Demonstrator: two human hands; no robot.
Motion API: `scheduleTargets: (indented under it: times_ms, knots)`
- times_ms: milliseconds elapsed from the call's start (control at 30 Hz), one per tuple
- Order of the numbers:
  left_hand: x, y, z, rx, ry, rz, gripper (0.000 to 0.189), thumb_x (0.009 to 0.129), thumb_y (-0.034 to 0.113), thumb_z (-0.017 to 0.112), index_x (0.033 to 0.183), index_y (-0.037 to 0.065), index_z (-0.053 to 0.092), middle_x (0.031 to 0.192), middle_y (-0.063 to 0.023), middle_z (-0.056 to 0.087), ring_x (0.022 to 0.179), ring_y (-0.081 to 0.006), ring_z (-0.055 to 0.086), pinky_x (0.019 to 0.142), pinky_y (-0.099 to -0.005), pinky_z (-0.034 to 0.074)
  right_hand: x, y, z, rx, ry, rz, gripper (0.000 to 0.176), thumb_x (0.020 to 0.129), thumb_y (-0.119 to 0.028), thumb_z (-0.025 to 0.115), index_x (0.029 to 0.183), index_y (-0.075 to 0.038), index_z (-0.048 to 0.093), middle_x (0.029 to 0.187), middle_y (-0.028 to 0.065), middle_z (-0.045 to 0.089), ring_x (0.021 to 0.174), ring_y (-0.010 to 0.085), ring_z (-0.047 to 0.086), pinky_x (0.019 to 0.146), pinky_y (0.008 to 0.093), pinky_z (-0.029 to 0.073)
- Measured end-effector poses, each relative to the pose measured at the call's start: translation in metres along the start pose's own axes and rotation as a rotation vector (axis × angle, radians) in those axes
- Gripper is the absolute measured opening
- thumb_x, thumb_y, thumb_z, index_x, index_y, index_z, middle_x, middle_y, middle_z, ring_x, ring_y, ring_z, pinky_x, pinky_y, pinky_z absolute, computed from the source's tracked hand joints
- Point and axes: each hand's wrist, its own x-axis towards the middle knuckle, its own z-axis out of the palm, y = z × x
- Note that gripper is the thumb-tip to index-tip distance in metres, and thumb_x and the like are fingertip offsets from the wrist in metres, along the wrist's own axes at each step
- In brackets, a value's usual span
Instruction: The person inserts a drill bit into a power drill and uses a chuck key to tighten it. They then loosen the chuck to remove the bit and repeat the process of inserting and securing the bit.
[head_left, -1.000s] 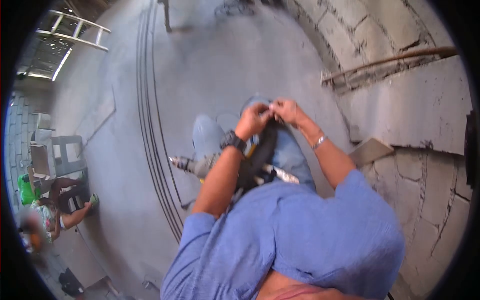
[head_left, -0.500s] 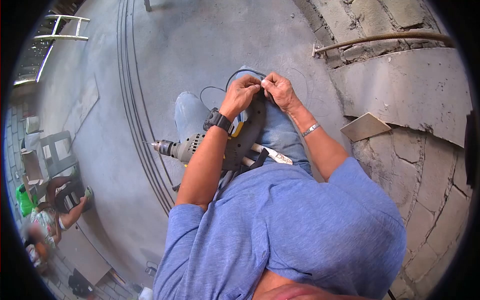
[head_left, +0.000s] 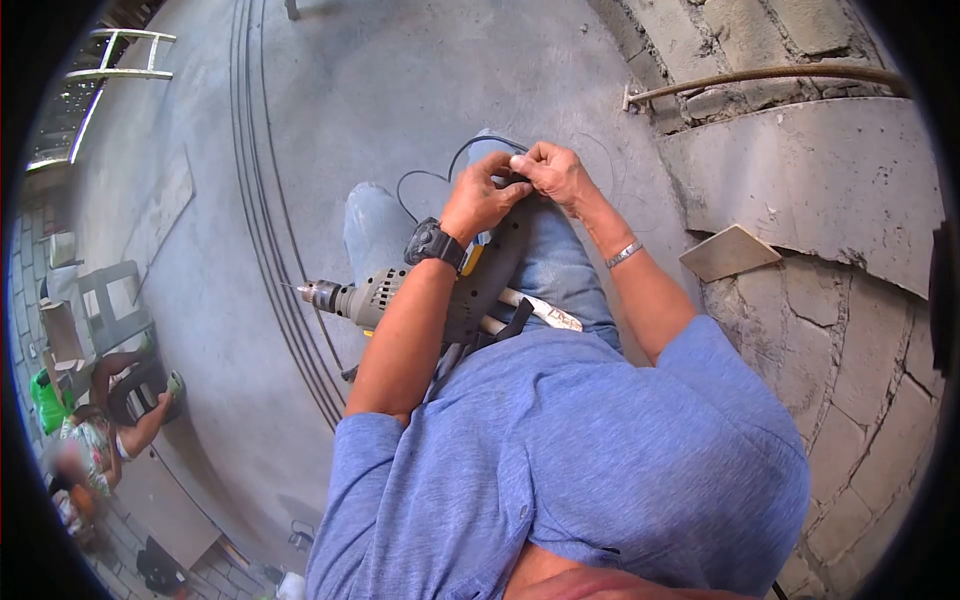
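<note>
Grey floor (head_left: 400, 100) ahead of and left of the fingers, rough block wall (head_left: 830, 420) off to their right, tile (head_left: 730, 254) right of and body-side of them. Bundle of thin dark lines (head_left: 258, 200) on the floor well left; bars or cables, can't tell.

Drill (head_left: 478, 300) lies across the lap, body-side of the fingers. Handle (head_left: 510, 240) runs up toward them; chuck (head_left: 322, 294) points out left, thin bit fitted. Cord (head_left: 421, 172) loops just left of and beyond the fingertips, over the jeans (head_left: 565, 275).

Handling, my read: drill is rigid and front-heavy, so hold by handle plus gearcase, clear of the bit. Cord is light, springy, will curl back; pinch it close to the working end. Bit is thin, probably snaps if levered.

Pose: both elbows bent, forearms reaching forward and converging over the far thigh. Left hand (head_left: 483, 195), watch on wrist, thumb tip toward the right hand (head_left: 553, 172). Right one comes in from the other side, bracelet on wrist, knuckles up. Fingers on both are curled narrow, tips almost meeting. Can't tell if the pinch is closed or what's in it; knuckles block the view.
</note>
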Motion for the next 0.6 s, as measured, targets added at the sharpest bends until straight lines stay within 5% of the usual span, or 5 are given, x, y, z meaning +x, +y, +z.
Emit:
scheduleTargets:
  times_ms: [33,167,367,533,600]
  knots:
    - [0.001,-0.002,0.0,0.048,0.006,0.016,0.033,0.081,0.018,0.072,0.108,0.002,0.062,0.104,-0.0139,0.066,0.092,-0.0183,0.062,0.081,-0.0317,0.049,0.0,-0.005,0.002,-0.21,0.005,-0.009,0.019,0.089,-0.022,0.06,0.079,-0.006,0.055,0.06,-0.0015,0.05,0.049,0.0061,0.043,0.044,0.0224,0.038]
    - [0.005,-0.011,0.002,0.066,0.032,0.118,0.031,0.08,0.016,0.071,0.106,0.001,0.061,0.1,-0.0124,0.067,0.09,-0.018,0.063,0.08,-0.0309,0.049,0.007,-0.005,-0.005,-0.163,-0.076,0.051,0.021,0.09,-0.022,0.06,0.078,-0.006,0.055,0.058,-0.0019,0.049,0.048,0.0059,0.042,0.043,0.0232,0.037]
    - [0.008,-0.018,-0.008,0.024,0.016,0.044,0.033,0.084,0.025,0.068,0.105,0.0,0.063,0.102,-0.0124,0.067,0.093,-0.0197,0.063,0.083,-0.0316,0.049,0.018,0.036,-0.06,0.6,-0.274,0.144,0.022,0.088,-0.027,0.064,0.079,-0.009,0.056,0.054,-0.0037,0.042,0.045,0.0077,0.039,0.044,0.0261,0.037]
    - [0.0,0.011,-0.008,0.102,0.097,0.005,0.046,0.082,0.03,0.072,0.113,-0.002,0.059,0.109,-0.0167,0.064,0.099,-0.0229,0.063,0.085,-0.0329,0.05,-0.007,0.033,-0.09,0.707,-0.003,0.123,0.02,0.089,-0.028,0.063,0.089,-0.008,0.059,0.056,-0.0027,0.044,0.05,0.0107,0.044,0.054,0.0303,0.042]
    - [-0.009,0.019,-0.021,0.102,0.181,-0.053,0.052,0.08,0.031,0.074,0.115,-0.003,0.057,0.111,-0.0178,0.064,0.1,-0.0239,0.063,0.085,-0.0339,0.05,-0.012,0.017,-0.078,0.653,-0.058,0.103,0.02,0.09,-0.027,0.063,0.09,-0.007,0.06,0.058,-0.0023,0.046,0.052,0.0112,0.046,0.055,0.03,0.043]
